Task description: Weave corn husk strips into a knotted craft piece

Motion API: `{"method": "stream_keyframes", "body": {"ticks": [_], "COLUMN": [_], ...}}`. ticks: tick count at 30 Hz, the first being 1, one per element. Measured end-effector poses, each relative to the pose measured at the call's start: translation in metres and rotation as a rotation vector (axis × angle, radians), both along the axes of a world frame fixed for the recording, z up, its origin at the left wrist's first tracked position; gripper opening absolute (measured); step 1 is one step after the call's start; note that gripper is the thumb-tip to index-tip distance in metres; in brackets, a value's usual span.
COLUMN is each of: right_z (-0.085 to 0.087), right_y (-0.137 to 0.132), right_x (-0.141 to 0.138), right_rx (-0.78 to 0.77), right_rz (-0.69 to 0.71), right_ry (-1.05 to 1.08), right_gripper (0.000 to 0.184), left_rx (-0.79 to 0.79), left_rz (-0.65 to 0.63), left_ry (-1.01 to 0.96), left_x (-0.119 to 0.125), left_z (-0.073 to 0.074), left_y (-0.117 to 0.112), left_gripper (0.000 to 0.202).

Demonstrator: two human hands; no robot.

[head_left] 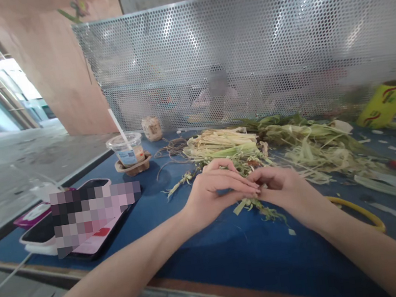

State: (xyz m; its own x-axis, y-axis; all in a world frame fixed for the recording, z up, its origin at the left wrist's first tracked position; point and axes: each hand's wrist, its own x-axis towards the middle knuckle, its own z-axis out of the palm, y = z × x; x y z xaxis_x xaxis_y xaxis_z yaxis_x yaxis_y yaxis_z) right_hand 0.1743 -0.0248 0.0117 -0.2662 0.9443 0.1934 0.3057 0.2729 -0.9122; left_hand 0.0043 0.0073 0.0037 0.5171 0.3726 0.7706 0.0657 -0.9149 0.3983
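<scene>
My left hand [215,190] and my right hand [282,188] meet over the blue table [237,261], fingers curled together round a small bundle of green and pale plant stalks [253,205]. Bits of the bundle stick out below the fingers and trail onto the table. Behind my hands lies a pile of trimmed pale stalks [220,145] and a longer heap of leafy green husks [305,145].
At the left lie a phone [82,220] and other devices with a white cable. A plastic cup with a straw [128,151] stands in a cardboard holder. A yellow ring [359,211] lies at the right. A perforated metal screen [260,45] backs the table, with a person behind it.
</scene>
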Motion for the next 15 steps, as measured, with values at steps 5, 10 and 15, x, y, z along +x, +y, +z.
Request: {"method": "stream_keyframes", "body": {"ticks": [5, 10, 15], "right_z": [-0.008, -0.017, -0.020], "right_y": [-0.001, -0.001, 0.002], "right_x": [-0.003, -0.008, -0.008], "right_rx": [0.006, -0.018, -0.115], "right_rz": [-0.067, -0.039, -0.048], "right_ry": [0.177, 0.438, 0.510], "right_gripper": [0.008, 0.012, 0.014], "left_rx": [0.292, 0.222, -0.094], "left_rz": [0.179, 0.149, 0.044], "left_ry": [-0.067, -0.151, -0.236], "left_x": [-0.003, 0.001, 0.005], "left_z": [-0.003, -0.005, -0.007], "left_y": [-0.008, -0.011, -0.008], "left_gripper": [0.013, 0.016, 0.014]}}
